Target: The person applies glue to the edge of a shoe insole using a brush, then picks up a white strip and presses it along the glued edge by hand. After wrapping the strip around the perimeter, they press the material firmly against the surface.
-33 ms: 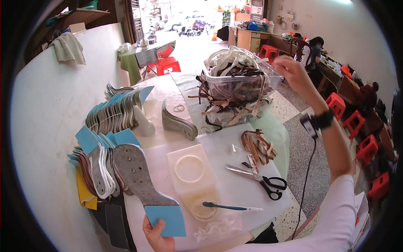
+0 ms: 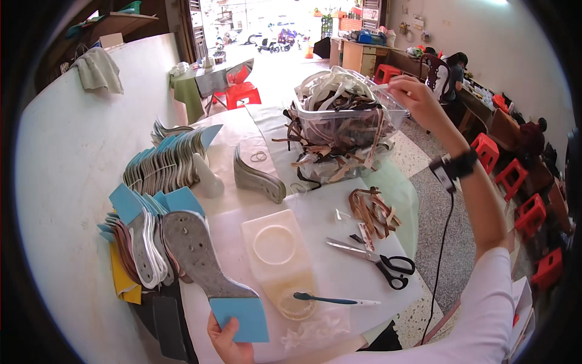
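My left hand (image 2: 229, 341) grips a grey shoe insole (image 2: 197, 252) by its light-blue heel end (image 2: 245, 320), thumb on top. The insole's wide front, with small holes, points away and to the left. My right hand (image 2: 412, 97) is raised at the right rim of a clear plastic tub (image 2: 339, 124) heaped with white, brown and black straps. Its fingers are pinched at the end of a white strap (image 2: 379, 87) that sticks out of the heap. A dark band circles the right wrist, with a small device and cable beside it.
Stacked insoles (image 2: 163, 164) line the left side, by a white cone (image 2: 208, 176). Curved grey insoles (image 2: 257, 179) stand mid-table. Nearer are a whitish plastic container (image 2: 273, 242), a blue-handled brush (image 2: 330, 298), black-handled scissors (image 2: 382, 261) and brown strips (image 2: 373, 212). Red stools (image 2: 531, 215) stand right; a person sits beyond.
My right hand has shifted slightly left and up, its fingers now meeting the white strap's end. The left hand and its insole have barely moved.
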